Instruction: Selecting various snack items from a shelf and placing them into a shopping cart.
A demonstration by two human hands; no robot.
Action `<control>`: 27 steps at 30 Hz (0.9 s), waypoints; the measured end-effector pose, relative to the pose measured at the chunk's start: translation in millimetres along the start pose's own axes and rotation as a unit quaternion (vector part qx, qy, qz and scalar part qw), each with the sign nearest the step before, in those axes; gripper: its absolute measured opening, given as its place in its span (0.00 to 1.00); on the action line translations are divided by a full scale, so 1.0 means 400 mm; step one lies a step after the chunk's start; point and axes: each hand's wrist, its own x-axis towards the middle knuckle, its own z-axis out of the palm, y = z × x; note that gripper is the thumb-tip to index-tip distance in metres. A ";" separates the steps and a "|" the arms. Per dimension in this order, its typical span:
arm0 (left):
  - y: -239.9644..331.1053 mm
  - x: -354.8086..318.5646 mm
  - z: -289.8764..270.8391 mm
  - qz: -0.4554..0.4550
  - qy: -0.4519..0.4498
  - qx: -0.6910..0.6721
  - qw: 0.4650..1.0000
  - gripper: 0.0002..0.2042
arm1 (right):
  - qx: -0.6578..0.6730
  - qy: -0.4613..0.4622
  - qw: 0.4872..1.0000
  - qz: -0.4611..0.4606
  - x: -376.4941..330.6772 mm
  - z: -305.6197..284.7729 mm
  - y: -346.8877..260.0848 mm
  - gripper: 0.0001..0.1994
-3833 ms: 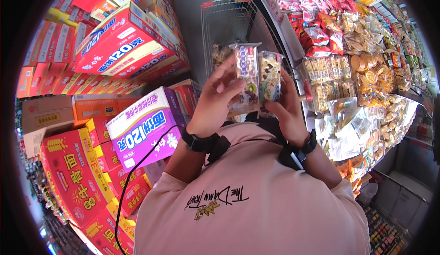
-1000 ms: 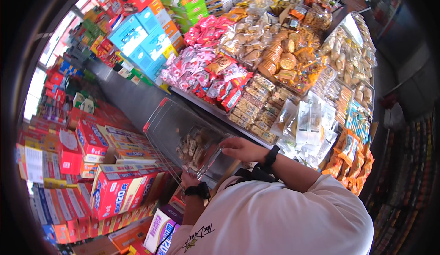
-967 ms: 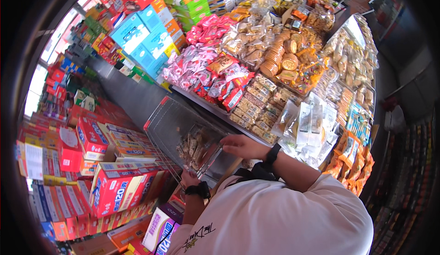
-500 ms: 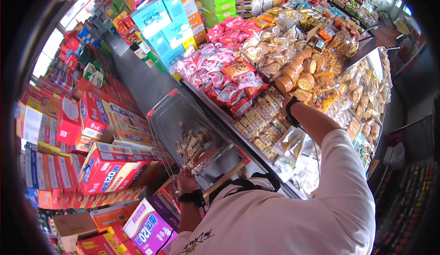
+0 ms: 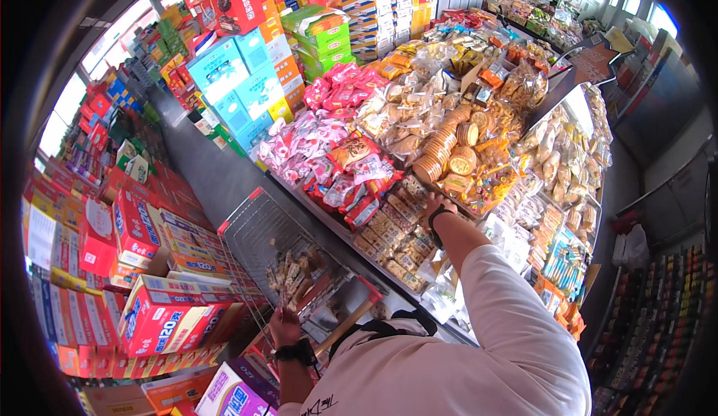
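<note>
My right hand (image 5: 438,205) reaches onto the display, at the far right edge of a section of clear-wrapped, nutty-looking bars (image 5: 389,230). Its fingers point down beside the divider and are partly hidden, so I cannot make out a grip. Low on the left, my left hand (image 5: 285,328) is at the near left side of a wire shopping cart (image 5: 250,225). Its fingers are too small and shadowed to read. Inside the cart lies a heap of small wrapped snacks (image 5: 298,272). Dark bands circle both wrists.
Beside the bars lie pink and red packets (image 5: 314,158), round biscuits (image 5: 441,147) and clear bags (image 5: 441,289). Stacked red cartons (image 5: 161,315) line the cart's left side. Blue boxes (image 5: 239,79) stand beyond it, along a grey aisle floor (image 5: 202,143).
My view has shifted, so the display and cart sit further left and the cart lower. My right hand has come back from beside the round biscuits to the edge of the wrapped bars.
</note>
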 end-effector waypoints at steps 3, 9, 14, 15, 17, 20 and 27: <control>0.012 0.018 -0.014 0.001 -0.104 0.006 0.995 0.10 | 0.002 -0.009 0.999 -0.044 -0.046 -0.038 -0.013 0.47; -0.017 -0.032 0.160 -0.011 -0.018 0.043 0.999 0.10 | 0.040 0.043 0.997 -0.055 -0.037 -0.001 0.042 0.35; -0.002 -0.022 0.119 -0.012 -0.079 0.056 0.995 0.07 | 0.009 0.055 0.993 -0.102 -0.008 0.028 0.020 0.38; -0.006 -0.015 0.120 -0.011 -0.081 0.054 0.995 0.07 | 0.005 0.051 0.993 -0.102 0.019 0.037 0.027 0.39; -0.024 0.013 0.125 -0.008 -0.100 0.028 0.995 0.05 | 0.006 0.047 0.993 -0.112 0.076 0.047 0.057 0.41; 0.008 0.003 0.076 -0.007 -0.077 0.015 0.997 0.06 | 0.025 0.068 0.964 -0.255 -0.010 -0.035 -0.012 0.21; -0.037 -0.027 0.163 0.000 -0.188 0.098 0.977 0.07 | -0.218 0.314 0.829 -0.409 0.016 -0.113 0.087 0.09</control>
